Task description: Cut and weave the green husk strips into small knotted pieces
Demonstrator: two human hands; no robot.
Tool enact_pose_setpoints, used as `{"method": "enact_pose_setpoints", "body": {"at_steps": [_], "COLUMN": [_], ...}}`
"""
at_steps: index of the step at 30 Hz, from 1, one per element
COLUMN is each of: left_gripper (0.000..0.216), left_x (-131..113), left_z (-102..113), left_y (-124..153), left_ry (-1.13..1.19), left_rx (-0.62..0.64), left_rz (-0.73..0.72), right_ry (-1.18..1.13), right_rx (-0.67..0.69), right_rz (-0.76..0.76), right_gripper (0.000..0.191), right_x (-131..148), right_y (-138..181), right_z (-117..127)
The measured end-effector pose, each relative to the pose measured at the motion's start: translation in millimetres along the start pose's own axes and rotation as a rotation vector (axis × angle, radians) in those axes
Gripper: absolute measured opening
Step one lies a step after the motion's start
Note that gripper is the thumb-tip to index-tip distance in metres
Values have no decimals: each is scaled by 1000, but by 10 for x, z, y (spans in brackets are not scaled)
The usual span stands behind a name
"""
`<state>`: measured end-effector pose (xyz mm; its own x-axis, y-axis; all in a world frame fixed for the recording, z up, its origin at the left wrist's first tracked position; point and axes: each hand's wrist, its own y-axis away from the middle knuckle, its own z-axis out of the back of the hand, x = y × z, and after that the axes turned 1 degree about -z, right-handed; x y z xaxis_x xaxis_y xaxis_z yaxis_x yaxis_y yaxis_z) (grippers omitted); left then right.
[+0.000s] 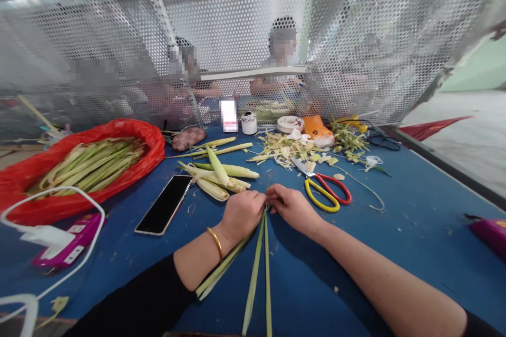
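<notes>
My left hand (242, 212), with a gold bangle on its wrist, and my right hand (290, 205) meet at the middle of the blue table (395, 221). Both are closed in a pinch on the upper ends of long green leaf strips (255, 268) that trail back toward me. Just beyond my hands lies a small pile of folded pale-green leaf pieces (219, 174). Scissors with red and yellow handles (326, 189) lie right of my right hand.
A black phone (164, 204) lies left of my hands. A red bag of green leaves (89, 166) sits far left, a magenta power strip with a white charger (65, 239) in front of it. Leaf scraps (300, 150) and tape rolls (290, 124) lie by the perforated metal screen (245, 47), with people behind it.
</notes>
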<state>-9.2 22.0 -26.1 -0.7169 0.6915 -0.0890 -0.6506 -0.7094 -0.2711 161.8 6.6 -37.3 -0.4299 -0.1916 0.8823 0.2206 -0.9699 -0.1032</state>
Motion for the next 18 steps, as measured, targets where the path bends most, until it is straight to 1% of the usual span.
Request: {"method": "enact_pose_setpoints", "body": {"at_steps": [7,12,18], "left_gripper": [21,19,13], "left_x": [-3,3,22], "left_z": [44,29,28], "left_y": [8,18,11], "left_ry": [69,133,199], "left_rx": [-96,-164,-223], "left_rz": [38,65,98], "right_ry": [-91,-133,-198], "right_rx": [18,-33,-50], "right_rz": [-26,-81,-172], "right_gripper": [21,6,8], "right_x": [19,13,40], "right_y": [-15,-32,-41], "right_z": [-2,8,82]}}
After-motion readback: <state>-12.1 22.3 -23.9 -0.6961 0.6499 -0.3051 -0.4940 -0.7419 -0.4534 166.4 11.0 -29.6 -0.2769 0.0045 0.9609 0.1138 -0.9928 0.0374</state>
